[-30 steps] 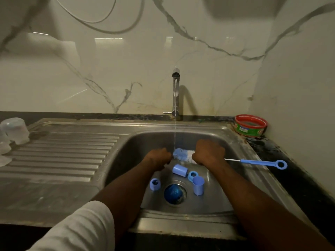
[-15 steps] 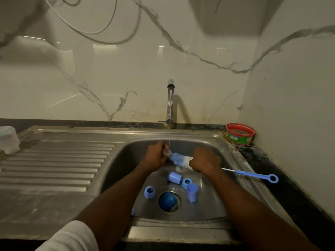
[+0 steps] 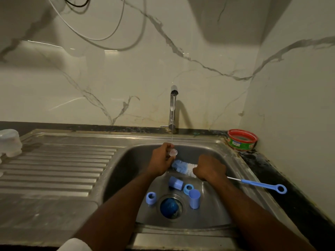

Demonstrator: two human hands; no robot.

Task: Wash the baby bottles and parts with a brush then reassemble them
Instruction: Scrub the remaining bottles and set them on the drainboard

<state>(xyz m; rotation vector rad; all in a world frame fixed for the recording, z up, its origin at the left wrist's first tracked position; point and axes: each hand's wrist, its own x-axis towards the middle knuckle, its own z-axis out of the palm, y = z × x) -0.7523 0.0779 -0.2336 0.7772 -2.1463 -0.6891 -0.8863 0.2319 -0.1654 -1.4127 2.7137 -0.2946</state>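
Note:
My left hand (image 3: 162, 159) holds a small clear teat (image 3: 173, 152) under the thin stream from the tap (image 3: 173, 109). My right hand (image 3: 210, 168) grips the bottle brush (image 3: 183, 166) just behind its blue-and-white bristles; the blue handle with a ring end (image 3: 264, 185) sticks out to the right over the sink rim. On the sink floor lie blue parts: a cap on its side (image 3: 175, 183), a ring (image 3: 188, 188), an upright cup-shaped cap (image 3: 194, 198) and another ring (image 3: 151, 197).
A blue object sits in the drain (image 3: 171, 207). Clear bottle pieces (image 3: 10, 143) stand at the far left of the ribbed drainboard (image 3: 59, 169). A red-and-green round tub (image 3: 242, 139) sits at the back right corner on the dark counter.
My left hand has risen from beside the bristles up into the water stream with the teat. The right hand and brush have stayed in about the same place.

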